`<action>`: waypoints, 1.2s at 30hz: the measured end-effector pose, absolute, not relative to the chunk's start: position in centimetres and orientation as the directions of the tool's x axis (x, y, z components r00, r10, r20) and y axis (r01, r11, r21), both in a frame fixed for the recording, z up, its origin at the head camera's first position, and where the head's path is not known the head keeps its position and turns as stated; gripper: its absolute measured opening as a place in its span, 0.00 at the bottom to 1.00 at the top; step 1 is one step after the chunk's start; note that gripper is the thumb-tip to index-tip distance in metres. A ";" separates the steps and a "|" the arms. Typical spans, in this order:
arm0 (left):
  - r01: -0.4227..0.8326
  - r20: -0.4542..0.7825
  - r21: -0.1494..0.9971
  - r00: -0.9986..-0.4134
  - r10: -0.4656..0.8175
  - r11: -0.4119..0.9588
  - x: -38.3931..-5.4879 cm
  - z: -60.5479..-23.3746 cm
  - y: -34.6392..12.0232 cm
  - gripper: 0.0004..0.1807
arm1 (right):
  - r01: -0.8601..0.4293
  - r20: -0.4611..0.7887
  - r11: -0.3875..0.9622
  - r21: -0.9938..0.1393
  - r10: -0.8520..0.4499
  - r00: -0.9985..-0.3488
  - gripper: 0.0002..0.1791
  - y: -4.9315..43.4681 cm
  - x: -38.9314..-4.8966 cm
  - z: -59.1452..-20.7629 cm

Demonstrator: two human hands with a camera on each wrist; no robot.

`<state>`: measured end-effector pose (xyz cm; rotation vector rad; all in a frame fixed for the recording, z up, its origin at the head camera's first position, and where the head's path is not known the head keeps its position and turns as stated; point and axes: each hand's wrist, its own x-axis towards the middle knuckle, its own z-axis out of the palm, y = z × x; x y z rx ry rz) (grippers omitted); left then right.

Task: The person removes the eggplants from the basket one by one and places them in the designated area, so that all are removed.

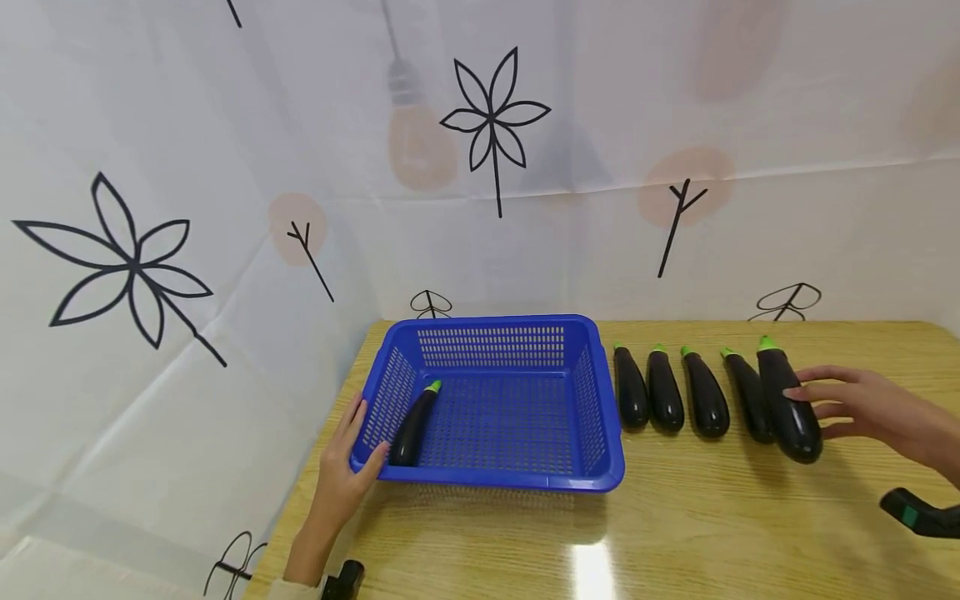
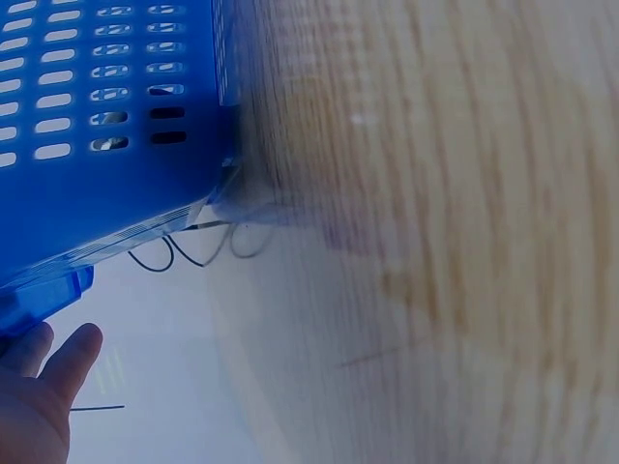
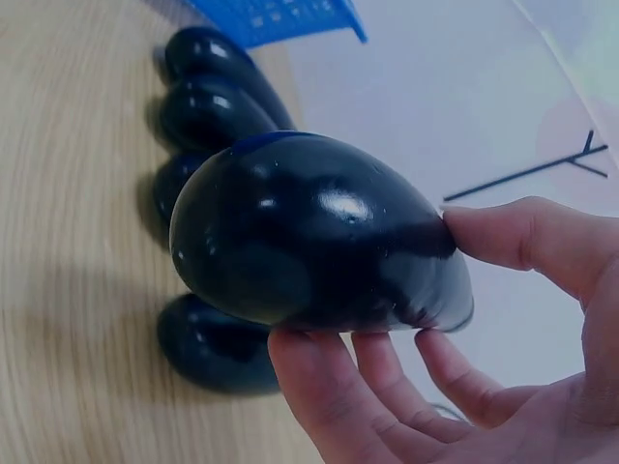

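Note:
My right hand [image 1: 862, 404] pinches a dark eggplant [image 1: 789, 404] with a green stem end, thumb on one side and fingers on the other. In the right wrist view the held eggplant [image 3: 319, 232] hangs above the table, its rounded end toward the camera. Several more eggplants [image 1: 705, 396] lie in a row to its left. At the front left corner of a blue plastic basket [image 1: 510, 481], my left hand [image 1: 345, 458] holds the rim, with the thumb over the front edge and the fingers along the left side. One eggplant [image 1: 412, 429] lies inside the basket at the left.
The wooden table [image 1: 675, 533] carries the basket and the row of eggplants. Behind it and to the left hangs a pale cloth [image 1: 570, 250] with line-drawn leaves. A black strap piece [image 1: 922, 512] shows near the right wrist.

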<state>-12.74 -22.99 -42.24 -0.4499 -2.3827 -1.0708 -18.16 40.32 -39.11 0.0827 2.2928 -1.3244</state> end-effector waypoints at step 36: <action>0.434 0.505 0.612 -0.858 0.096 0.661 -13.2 -44.2 -24.3 0.38 | 0.286 -0.384 0.648 -0.706 -0.010 -0.923 0.39 44.6 -22.0 -45.3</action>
